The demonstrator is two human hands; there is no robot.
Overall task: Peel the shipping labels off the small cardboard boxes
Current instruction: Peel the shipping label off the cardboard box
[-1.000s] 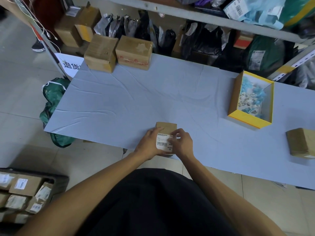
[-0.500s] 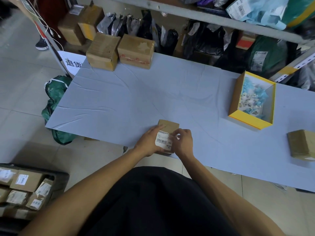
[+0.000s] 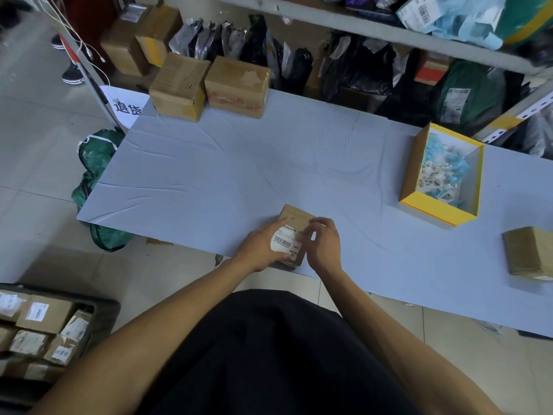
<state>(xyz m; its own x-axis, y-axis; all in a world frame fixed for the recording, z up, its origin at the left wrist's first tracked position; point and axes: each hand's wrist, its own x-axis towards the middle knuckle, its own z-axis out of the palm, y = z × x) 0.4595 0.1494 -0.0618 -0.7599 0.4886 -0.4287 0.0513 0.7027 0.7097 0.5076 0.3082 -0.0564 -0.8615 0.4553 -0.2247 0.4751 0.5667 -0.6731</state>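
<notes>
A small cardboard box (image 3: 294, 218) sits at the near edge of the grey-blue table (image 3: 239, 163). A white shipping label (image 3: 285, 244) with a barcode covers its near top. My left hand (image 3: 258, 247) grips the box's left side and steadies it. My right hand (image 3: 324, 242) pinches the label's upper right corner, which curls up off the cardboard. The box's near side is hidden behind my hands.
An open yellow box (image 3: 440, 211) of peeled label scraps stands at the right. Another small box (image 3: 529, 253) sits at the far right edge. Two larger boxes (image 3: 206, 85) stand at the back left. A crate of labelled boxes (image 3: 39, 330) rests on the floor at lower left.
The label's upper right corner has lifted further off the box under my right fingers. My left hand has kept its hold on the box.
</notes>
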